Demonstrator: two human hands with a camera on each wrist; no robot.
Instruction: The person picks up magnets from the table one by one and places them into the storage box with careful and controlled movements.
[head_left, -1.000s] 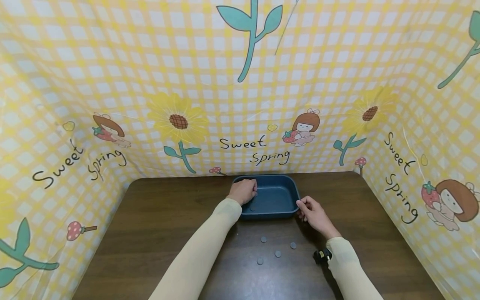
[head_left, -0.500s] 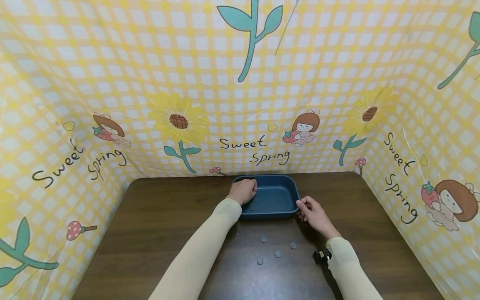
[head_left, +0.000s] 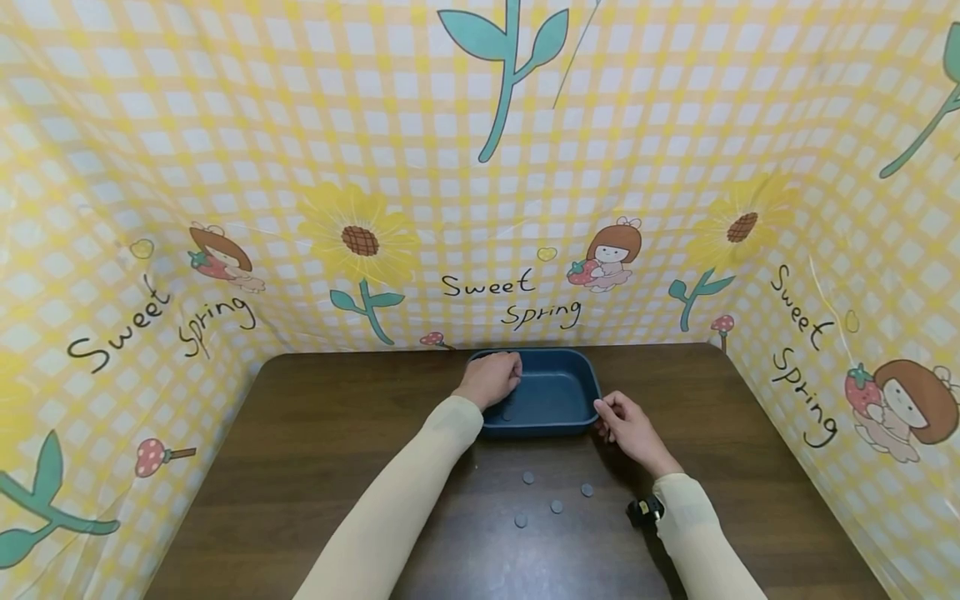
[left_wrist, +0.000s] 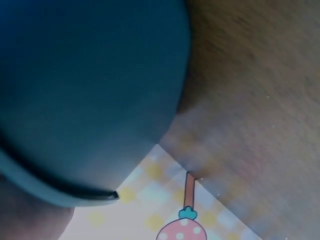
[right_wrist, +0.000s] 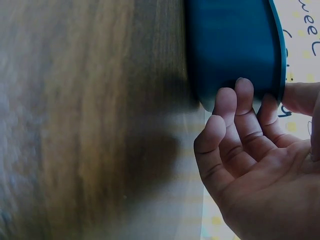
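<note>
A dark blue rectangular tray (head_left: 558,392) stands at the back of the wooden table. My left hand (head_left: 491,379) reaches over its left side with curled fingers inside. Its fingertips are hidden, so whether they hold anything does not show. Beneath that hand, one small grey disc (head_left: 507,414) is visible on the tray floor. My right hand (head_left: 626,425) pinches the rim at the near right corner. In the right wrist view, its thumb (right_wrist: 300,97) and index finger lie on either side of the rim, while the other fingers bend near the outer wall. The left wrist view shows mainly the tray's outer wall (left_wrist: 95,100).
Several small grey discs (head_left: 556,507) lie scattered on the brown table (head_left: 337,467) in front of the tray. A yellow checked cloth (head_left: 480,208) with printed flowers hangs at the back and sides. A black device (head_left: 643,511) sits at the right wrist.
My left hand has shifted slightly right and away within the tray. A disc seen by its fingers before is out of sight now. The right hand keeps its hold on the rim.
</note>
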